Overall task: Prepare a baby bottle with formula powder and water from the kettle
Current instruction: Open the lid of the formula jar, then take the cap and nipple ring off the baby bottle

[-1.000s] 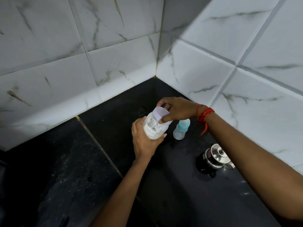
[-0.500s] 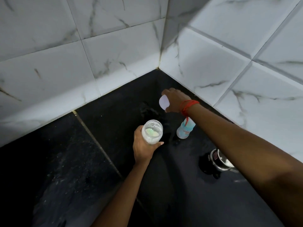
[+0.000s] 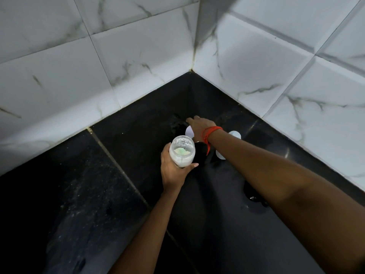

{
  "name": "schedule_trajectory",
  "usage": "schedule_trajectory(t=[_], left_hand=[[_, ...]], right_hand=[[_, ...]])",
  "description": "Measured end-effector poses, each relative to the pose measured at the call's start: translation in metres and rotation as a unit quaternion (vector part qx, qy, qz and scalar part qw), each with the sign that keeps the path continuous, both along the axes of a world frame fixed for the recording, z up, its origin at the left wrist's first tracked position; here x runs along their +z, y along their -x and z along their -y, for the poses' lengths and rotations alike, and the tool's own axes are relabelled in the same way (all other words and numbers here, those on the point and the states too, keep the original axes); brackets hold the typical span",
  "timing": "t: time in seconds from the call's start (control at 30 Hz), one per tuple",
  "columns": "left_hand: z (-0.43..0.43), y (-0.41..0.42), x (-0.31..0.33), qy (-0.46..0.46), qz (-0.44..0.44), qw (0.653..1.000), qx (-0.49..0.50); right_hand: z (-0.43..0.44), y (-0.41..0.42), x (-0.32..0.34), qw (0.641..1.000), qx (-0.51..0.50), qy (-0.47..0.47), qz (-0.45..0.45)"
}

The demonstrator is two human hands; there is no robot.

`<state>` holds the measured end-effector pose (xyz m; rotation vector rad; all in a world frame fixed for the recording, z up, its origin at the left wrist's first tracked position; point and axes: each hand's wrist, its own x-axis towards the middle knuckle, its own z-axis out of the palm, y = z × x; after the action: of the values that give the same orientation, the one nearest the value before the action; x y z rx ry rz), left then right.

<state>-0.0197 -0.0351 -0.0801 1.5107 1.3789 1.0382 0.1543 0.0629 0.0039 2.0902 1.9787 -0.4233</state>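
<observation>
Now left grip (image 3: 173,172) wraps open jar (image 3: 182,144), white powder (image 3: 182,162) inside; right grip (image 3: 199,125) holds white lid (image 3: 189,131).

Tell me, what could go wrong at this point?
The open clear jar of white powder is held by the left hand alone; a tilt could spill powder onto the black countertop.
The right hand grips the round white lid while its forearm crosses over the pale plastic baby bottle, which it might knock over pulling back.
</observation>
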Motion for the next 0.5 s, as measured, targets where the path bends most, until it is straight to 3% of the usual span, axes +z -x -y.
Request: schedule_trajectory(t=[0.23, 0.37, 0.5], left_hand=[[0.032, 0.024, 0.004, -0.019, -0.035, 0.998, 0.050], [0.066, 0.041, 0.006, -0.055, -0.047, 0.995, 0.063], [0.092, 0.033, 0.012, -0.065, -0.041, 0.997, 0.006]], right_hand=[[0.047, -0.032, 0.067, 0.990, -0.033, -0.136, 0.006], [0.090, -0.056, 0.080, 0.992, -0.099, -0.069, 0.032], [0.117, -0.055, 0.069, 0.988, -0.146, -0.031, -0.023]])
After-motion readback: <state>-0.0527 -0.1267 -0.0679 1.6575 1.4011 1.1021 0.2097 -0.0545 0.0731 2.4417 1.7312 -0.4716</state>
